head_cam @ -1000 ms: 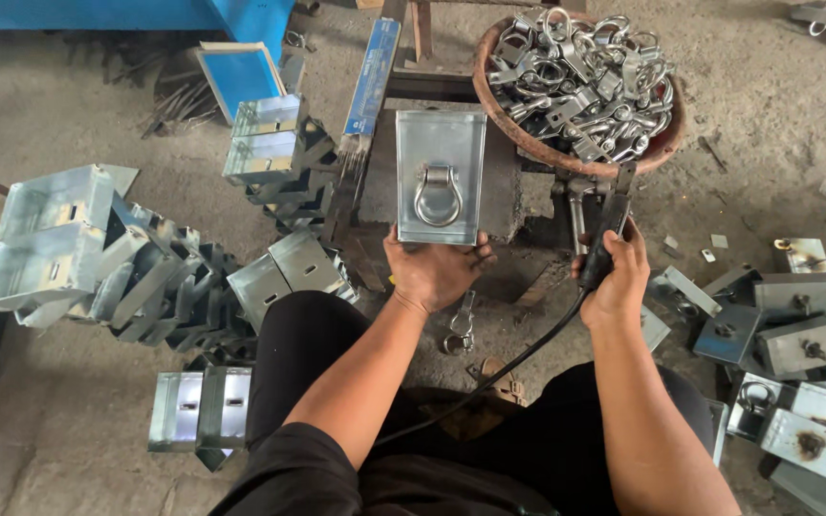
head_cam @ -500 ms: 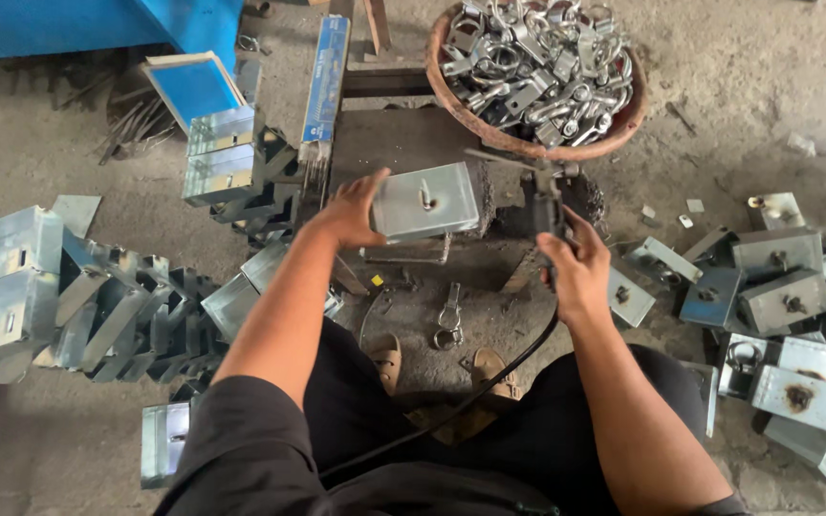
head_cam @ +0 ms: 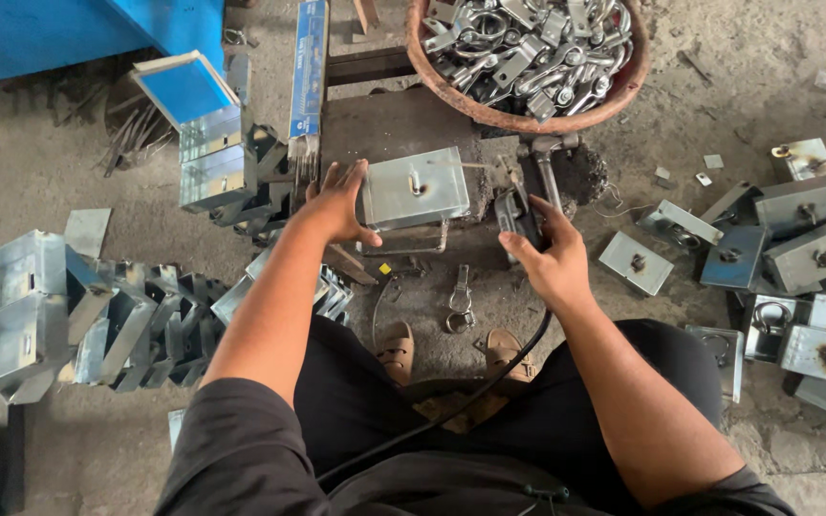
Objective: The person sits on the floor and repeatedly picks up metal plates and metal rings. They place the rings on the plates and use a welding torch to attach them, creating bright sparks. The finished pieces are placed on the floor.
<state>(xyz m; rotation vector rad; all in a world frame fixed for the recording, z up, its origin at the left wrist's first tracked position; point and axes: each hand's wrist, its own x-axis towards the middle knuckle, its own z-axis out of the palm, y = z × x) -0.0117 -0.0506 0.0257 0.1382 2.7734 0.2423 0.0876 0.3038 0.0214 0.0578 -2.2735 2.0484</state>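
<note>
Brimming rust-brown bowl (head_cam: 614, 100) of steel shackles (head_cam: 528, 48); hands gripping metal box (head_cam: 415, 186) and black-cabled tool (head_cam: 518, 215).

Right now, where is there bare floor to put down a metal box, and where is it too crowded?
Bare floor lies upper right, between the bowl of shackles and the finished boxes, and upper left between the blue panel and the stacked boxes. It is crowded at the centre, where the left hand holds a box and the right hand grips a tool.
</note>
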